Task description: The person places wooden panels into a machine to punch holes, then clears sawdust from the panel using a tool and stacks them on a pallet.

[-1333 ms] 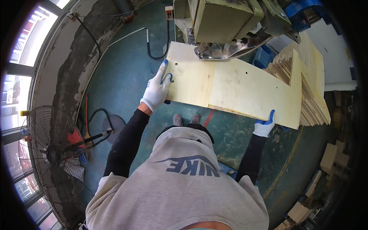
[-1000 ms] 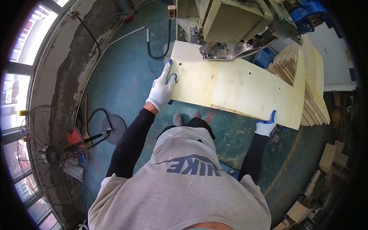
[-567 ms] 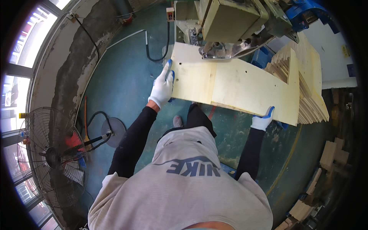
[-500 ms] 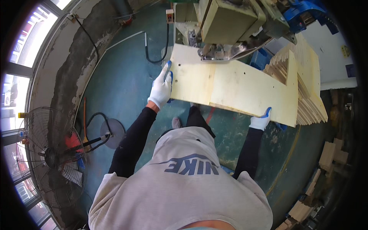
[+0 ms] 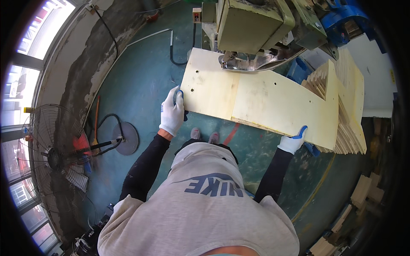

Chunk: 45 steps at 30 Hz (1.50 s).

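A long pale plywood panel [image 5: 265, 99] with several small holes and a seam across it lies at a slant in front of me. At its left end my left hand [image 5: 172, 112], in a white glove with blue coating, is closed round the edge, thumb on top. My right hand [image 5: 294, 141], gloved alike, grips the near edge towards the right, its thumb on the upper face and its fingers hidden underneath. The metal foot [image 5: 243, 64] of a green machine [image 5: 252, 25] reaches over the panel's far edge. Whether it touches the wood I cannot tell.
A stack of similar cut panels [image 5: 352, 106] stands at the right, close to the panel's end. Blue machine parts [image 5: 348, 21] sit at the upper right. On the left stands a wire-caged fan [image 5: 53, 160] with a round base [image 5: 126, 138]. Wood blocks [image 5: 362, 190] lie lower right.
The panel's left end and my left hand have shifted slightly left and nearer to me. My right hand keeps its grip, a little lower in view. Both my feet now show side by side.
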Available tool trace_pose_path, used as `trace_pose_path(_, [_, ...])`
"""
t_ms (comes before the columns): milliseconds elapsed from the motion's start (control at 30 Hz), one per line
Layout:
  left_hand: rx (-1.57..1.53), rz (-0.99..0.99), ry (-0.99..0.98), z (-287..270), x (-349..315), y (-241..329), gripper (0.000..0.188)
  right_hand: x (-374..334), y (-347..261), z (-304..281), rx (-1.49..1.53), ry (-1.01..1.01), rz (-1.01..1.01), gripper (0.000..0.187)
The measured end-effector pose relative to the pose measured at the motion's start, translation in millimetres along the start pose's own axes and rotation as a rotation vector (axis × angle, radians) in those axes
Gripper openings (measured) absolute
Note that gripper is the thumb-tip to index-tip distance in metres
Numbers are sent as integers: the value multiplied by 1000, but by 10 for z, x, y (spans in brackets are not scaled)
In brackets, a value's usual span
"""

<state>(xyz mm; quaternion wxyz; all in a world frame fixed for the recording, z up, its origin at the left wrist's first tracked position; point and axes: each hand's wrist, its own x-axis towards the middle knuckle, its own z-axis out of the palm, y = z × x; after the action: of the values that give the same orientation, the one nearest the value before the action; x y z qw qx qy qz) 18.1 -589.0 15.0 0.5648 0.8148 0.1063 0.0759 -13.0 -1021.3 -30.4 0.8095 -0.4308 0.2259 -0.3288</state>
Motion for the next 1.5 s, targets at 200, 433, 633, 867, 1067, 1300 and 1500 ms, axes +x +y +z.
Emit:
trace_pose_path(200, [-134,-98,-84,227,-72,104,36,42,-395,-253,-126,-105,-59,54])
trace_pose_path(433, [-101,-15,-172,612,225,62,39,248,-481,-410,-76,38,-30,52])
trace_pose_path(633, [-55,-104,-230,662,381,226,40,461,-312,-623,51,87,47,53])
trace_pose_path(867, [-22,-22,-168,630,363,77,41,159,-295,-616,4,67,46,56])
trace_pose_path(1067, [-81,-106,-199,585,411,180,41,67,-429,-625,-18,57,28,53])
trace_pose_path(1300, [-99,-121,-214,503,198,153,41,-56,-502,-796,-101,-5,24,55])
trace_pose_path(1500, [-68,-139,-202,506,180,154,42,-77,-583,-852,-87,36,95,55])
